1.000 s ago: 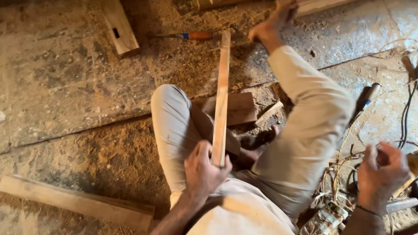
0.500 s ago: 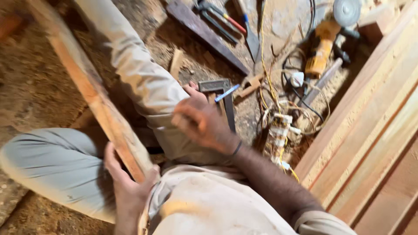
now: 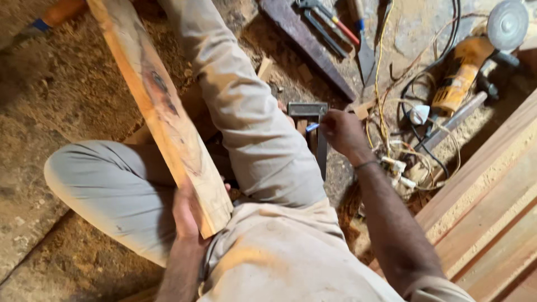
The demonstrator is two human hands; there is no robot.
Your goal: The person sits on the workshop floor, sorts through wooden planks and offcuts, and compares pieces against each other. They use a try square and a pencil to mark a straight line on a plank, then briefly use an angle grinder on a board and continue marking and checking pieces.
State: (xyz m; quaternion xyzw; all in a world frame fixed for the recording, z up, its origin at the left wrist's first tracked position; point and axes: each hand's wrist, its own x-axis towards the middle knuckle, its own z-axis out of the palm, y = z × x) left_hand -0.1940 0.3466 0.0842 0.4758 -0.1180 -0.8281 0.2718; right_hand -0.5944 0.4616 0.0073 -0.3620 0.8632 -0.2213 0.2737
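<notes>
Head view, posture: person sat on a sawdust-strewn floor (image 3: 67, 95), legs in pale trousers bent up.
Left hand (image 3: 187, 215): fingers clenched round the near end of a wooden plank (image 3: 159, 103), gripping it from the left edge.
Plank position: ran tilted from the lap up to the top left, resting across the left thigh.
Right hand (image 3: 341, 131): fingers pinched round a small blue pencil (image 3: 312, 127), tip pointing left.
Try square (image 3: 313, 126): lay on the floor just beyond the right knee, metal stock at top, blade running down; the right hand was at it, contact uncertain.
Far side: dark board (image 3: 305, 47) with hand tools (image 3: 330, 25) beside it.
Right of hand: yellow angle grinder (image 3: 464, 67) amid tangled cables (image 3: 408, 128).
Right edge: stacked timber boards (image 3: 486, 201).
</notes>
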